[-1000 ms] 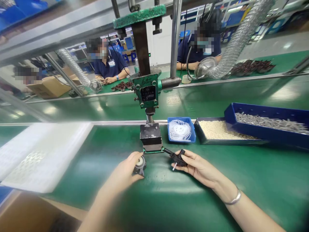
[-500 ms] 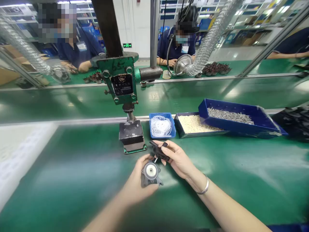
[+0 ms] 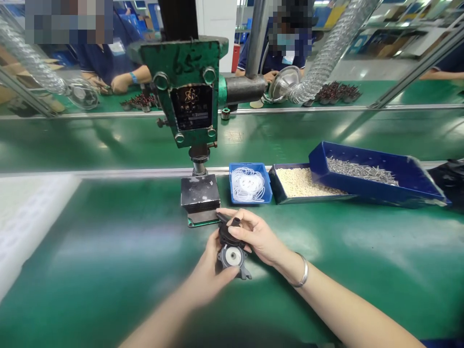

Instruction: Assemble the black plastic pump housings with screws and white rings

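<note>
My left hand (image 3: pixel 207 276) is closed around a grey round motor housing (image 3: pixel 232 256) with a white disc in its face and a small forked foot at its lower edge. Between fingers and thumb, my right hand (image 3: pixel 261 240) grips a black pump cover (image 3: pixel 227 235) with two pipe stubs. The cover sits at the housing's far edge and overlaps it slightly in view; whether they touch I cannot tell. The white disc still shows. Both parts are above the green table (image 3: pixel 145 270), just in front of the press base.
A green press (image 3: pixel 192 96) stands ahead over a dark metal block (image 3: pixel 200 189). To its right are a blue tray of white rings (image 3: pixel 249 183), a tray of cream pellets (image 3: pixel 297 182) and a tilted blue bin (image 3: pixel 409 174) of metal pins. Co-workers sit across the bench.
The black cover has come down and left, closer to the grey housing. A thin white piece that showed between them is now mostly hidden. My view has tipped downward and moved nearer the press.
</note>
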`<state>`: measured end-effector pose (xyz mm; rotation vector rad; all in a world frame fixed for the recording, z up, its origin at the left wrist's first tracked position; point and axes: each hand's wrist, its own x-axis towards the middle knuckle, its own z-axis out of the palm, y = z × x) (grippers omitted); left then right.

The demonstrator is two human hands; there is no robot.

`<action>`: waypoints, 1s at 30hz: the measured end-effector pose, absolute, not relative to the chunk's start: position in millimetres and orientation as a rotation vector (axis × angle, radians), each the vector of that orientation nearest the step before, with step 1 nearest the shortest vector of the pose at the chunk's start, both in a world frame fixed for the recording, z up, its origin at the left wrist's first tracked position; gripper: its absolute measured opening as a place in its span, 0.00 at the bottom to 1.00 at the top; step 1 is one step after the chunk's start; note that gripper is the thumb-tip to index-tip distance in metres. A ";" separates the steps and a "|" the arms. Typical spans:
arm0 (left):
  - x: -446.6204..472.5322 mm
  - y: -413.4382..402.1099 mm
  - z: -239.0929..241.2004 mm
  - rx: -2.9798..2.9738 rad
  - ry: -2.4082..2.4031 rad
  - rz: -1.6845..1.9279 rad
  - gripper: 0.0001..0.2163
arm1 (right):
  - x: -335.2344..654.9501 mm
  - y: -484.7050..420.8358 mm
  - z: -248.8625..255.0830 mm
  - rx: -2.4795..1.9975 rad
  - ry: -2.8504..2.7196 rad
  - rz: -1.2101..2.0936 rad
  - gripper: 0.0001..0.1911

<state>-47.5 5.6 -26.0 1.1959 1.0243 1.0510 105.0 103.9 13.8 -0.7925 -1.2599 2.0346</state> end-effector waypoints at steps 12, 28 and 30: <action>-47.4 6.1 -25.2 1.152 1.054 1.009 0.35 | 110.6 103.9 15.9 -0.702 -1.366 1.918 0.10; -50.6 5.2 -21.9 1.119 1.085 0.902 0.36 | 135.9 97.6 12.1 -0.808 -1.398 1.704 0.08; -50.9 5.1 -22.3 1.124 1.090 0.897 0.36 | 138.6 95.6 11.5 -0.820 -1.412 1.681 0.07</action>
